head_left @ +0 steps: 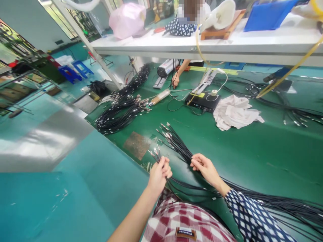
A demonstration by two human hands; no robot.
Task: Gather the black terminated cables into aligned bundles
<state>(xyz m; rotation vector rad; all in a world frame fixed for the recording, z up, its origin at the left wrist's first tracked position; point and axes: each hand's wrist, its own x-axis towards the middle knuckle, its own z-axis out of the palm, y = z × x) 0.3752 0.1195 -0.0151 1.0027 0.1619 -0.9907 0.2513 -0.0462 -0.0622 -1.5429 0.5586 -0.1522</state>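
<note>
My left hand (160,170) is closed round a few black cables, whose metal-tipped ends (155,153) stick up above the fist. To its right, my right hand (204,167) pinches a thicker bundle of black cables (179,144); their silvery ends fan out toward the upper left over the green tabletop (252,151). From both hands the cables run down and off to the right, joining a long spread of black cables (272,201) along the near side. The two hands are apart.
A large pile of black cables (118,117) lies at the back left. Behind my hands are a black box (199,101), a white cloth (234,112) and a metal device (168,67). Another person's hand (176,80) reaches in under the white shelf (151,50). Coiled cables (254,89) lie back right.
</note>
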